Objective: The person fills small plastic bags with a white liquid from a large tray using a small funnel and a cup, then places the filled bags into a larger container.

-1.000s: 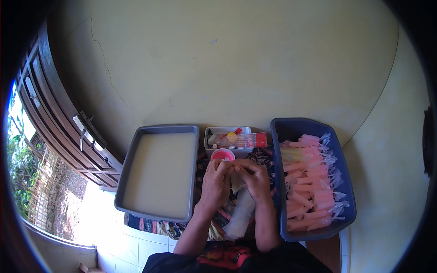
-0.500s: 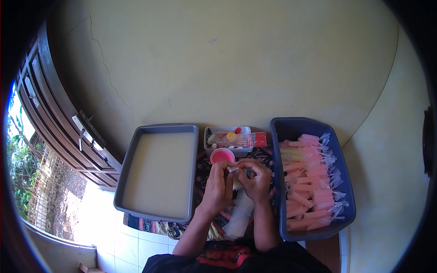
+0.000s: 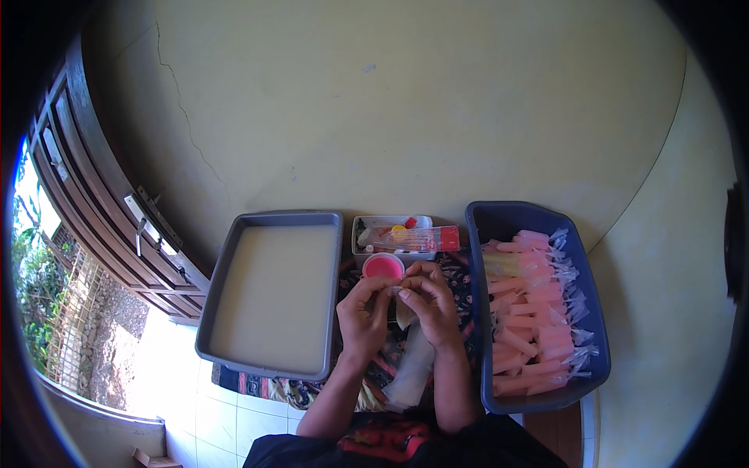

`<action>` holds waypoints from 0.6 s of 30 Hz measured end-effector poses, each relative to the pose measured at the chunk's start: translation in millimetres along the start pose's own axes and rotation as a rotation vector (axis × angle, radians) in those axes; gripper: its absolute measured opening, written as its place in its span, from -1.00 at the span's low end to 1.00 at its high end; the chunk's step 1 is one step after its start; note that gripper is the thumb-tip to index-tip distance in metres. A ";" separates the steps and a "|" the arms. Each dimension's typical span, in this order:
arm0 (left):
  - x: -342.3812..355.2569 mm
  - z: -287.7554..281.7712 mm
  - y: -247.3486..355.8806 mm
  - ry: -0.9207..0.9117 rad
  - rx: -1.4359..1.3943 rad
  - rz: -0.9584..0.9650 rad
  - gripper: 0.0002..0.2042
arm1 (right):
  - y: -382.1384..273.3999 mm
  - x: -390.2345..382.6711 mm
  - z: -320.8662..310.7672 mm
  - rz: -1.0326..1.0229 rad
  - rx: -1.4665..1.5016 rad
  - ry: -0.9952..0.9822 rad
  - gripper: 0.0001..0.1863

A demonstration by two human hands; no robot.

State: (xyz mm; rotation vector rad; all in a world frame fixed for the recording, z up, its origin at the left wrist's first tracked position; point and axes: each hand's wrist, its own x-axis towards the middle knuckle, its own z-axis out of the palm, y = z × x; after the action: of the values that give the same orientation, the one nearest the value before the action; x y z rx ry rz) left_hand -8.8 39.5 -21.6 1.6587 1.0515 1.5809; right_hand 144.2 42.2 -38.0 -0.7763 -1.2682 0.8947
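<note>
Just on the near side of the pink cup [image 3: 383,267], both hands meet with wrists bent inward and fingers curled, the forearms rising from the body in a narrowing wedge. The left hand [image 3: 363,318] sits near and a little left of the cup, its thumb and forefinger closed in a narrow pinch on the gathered end of a pale plastic bag [image 3: 404,314]; the right hand [image 3: 434,308], near and to the right of the cup, pinches the same end, thumb tip close to the left fingertips. The bag hangs from this grip, near and slightly right of the cup; its contents cannot be made out. Nearer the body than the cup, clear plastic sleeves [image 3: 409,370] lie on a dark patterned cloth [image 3: 460,292]. The grey tray [image 3: 335,265] of cloudy liquid bounds the space left of the cup, and the dark blue bin [image 3: 507,218] of pink-filled tubes [image 3: 527,312] bounds it on the right. Behind the cup stands a white container [image 3: 417,256], close against it. The open strip of cloth runs from the cup toward the body, with bare cloth also to the cup's right, before the bin's wall.
</note>
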 end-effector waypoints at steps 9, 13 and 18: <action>-4.4 -2.9 -2.9 0.093 -0.587 -0.342 -0.74 | -20.5 2.1 7.5 -0.152 -0.346 0.057 -0.86; -3.3 -6.0 -4.4 0.069 -0.711 -0.488 -0.73 | -24.0 0.5 13.9 -0.243 -0.485 0.050 -0.84; -2.2 -4.8 3.6 0.059 -0.717 -0.507 -0.75 | -12.3 -6.2 10.8 -0.114 -0.484 0.046 -0.86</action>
State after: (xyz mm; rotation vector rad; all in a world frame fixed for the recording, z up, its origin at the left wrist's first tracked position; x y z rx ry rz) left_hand -13.0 35.3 -19.2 0.7937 0.7213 1.4225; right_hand 134.7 31.1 -28.4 -1.0824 -1.4932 0.4752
